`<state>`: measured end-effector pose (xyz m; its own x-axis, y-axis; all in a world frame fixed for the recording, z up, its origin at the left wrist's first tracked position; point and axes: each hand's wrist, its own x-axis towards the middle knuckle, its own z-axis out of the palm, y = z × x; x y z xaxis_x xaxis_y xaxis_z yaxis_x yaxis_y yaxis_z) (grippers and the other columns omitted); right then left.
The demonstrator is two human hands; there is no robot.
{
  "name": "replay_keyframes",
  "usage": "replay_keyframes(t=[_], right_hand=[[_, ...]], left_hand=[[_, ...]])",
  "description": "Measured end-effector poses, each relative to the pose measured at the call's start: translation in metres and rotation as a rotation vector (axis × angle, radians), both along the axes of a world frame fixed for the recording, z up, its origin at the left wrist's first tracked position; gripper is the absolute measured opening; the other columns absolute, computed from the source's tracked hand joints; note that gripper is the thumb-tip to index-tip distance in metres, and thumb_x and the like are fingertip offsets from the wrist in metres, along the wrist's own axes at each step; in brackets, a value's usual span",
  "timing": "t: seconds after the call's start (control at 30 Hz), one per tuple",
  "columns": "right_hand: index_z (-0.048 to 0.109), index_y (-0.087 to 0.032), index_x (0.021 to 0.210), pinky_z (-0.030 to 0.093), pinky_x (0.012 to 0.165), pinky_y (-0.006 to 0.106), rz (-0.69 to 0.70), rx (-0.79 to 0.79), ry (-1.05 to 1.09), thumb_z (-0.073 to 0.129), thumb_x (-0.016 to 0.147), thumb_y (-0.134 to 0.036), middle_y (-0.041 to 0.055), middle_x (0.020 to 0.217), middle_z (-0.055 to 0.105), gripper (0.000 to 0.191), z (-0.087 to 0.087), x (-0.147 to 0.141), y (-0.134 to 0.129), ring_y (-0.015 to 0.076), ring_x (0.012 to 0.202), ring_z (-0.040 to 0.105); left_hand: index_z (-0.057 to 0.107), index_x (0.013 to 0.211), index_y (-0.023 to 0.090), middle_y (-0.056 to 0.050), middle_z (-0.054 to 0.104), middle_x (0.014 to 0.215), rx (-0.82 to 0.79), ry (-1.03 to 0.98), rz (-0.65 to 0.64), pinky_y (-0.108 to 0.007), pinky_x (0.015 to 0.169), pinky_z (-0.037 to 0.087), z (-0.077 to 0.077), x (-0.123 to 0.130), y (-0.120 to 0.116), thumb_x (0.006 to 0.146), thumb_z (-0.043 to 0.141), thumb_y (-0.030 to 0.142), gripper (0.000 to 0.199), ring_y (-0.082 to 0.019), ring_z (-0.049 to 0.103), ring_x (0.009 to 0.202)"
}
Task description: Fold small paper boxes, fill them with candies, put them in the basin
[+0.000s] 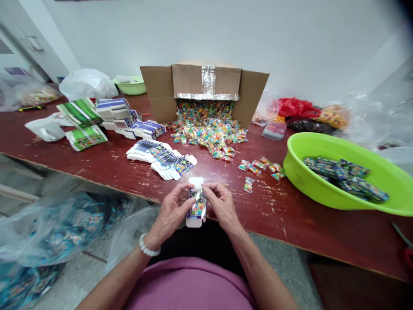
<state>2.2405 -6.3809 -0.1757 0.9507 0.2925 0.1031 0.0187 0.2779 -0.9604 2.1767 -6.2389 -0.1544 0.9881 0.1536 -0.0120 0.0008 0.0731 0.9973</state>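
Observation:
A small printed candy carton [197,208] is held upright between my hands at the table's front edge, white end flaps showing at top and bottom. My left hand [174,209] grips its left side, thumb across the front. At its upper right, my right hand [222,205] pinches close to the top flap. A shiny glare lies on the carton's face; whether a clear wrapper is there too, I cannot tell. Just beyond lies a fanned row of flat cartons [161,157]. Several small candy packets [248,184] are scattered to the right of my hands.
A cardboard box [158,92] on its side spills a heap of candy packets [206,129]. At right stands a green basin [300,185] holding filled-looking cartons. Bundled carton stacks [85,137] and a white mug-like container [45,129] sit left. Scissors [402,234] lie far right.

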Motion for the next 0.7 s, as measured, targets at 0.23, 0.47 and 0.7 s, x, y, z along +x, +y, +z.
replay_keyframes(t=[0.23, 0.47, 0.7], right_hand=[[0.071, -0.019, 0.086, 0.045, 0.062, 0.024, 0.159, 0.020, 0.110, 0.084, 0.065, -0.036, -0.0023, 0.071, 0.066, 0.030, -0.003, 0.015, -0.011, 0.0109, 0.062, 0.057], [0.073, -0.019, 0.081, 0.044, 0.062, 0.024, 0.121, -0.131, -0.151, 0.075, 0.078, -0.037, 0.0010, 0.077, 0.066, 0.019, 0.000, 0.009, -0.015, 0.0120, 0.065, 0.057], [0.072, -0.019, 0.081, 0.047, 0.069, 0.026, 0.192, -0.275, -0.189, 0.065, 0.086, -0.042, 0.0020, 0.083, 0.068, 0.024, 0.003, 0.007, -0.020, 0.0142, 0.075, 0.061]], left_hand=[[0.060, 0.097, 0.017, -0.001, 0.064, 0.084, 0.081, 0.023, -0.075, -0.021, 0.065, 0.047, 0.003, 0.003, 0.007, 0.085, 0.067, 0.039, 0.026, -0.012, 0.058, 0.074], [0.052, 0.117, 0.020, -0.002, 0.067, 0.088, -0.341, 0.250, -0.176, -0.023, 0.059, 0.051, 0.001, -0.001, 0.001, 0.081, 0.071, 0.049, 0.050, -0.013, 0.063, 0.067], [0.059, 0.094, 0.014, -0.005, 0.064, 0.071, -0.415, 0.442, -0.193, -0.025, 0.044, 0.048, -0.004, -0.001, -0.012, 0.092, 0.042, 0.064, 0.053, -0.014, 0.059, 0.047]])
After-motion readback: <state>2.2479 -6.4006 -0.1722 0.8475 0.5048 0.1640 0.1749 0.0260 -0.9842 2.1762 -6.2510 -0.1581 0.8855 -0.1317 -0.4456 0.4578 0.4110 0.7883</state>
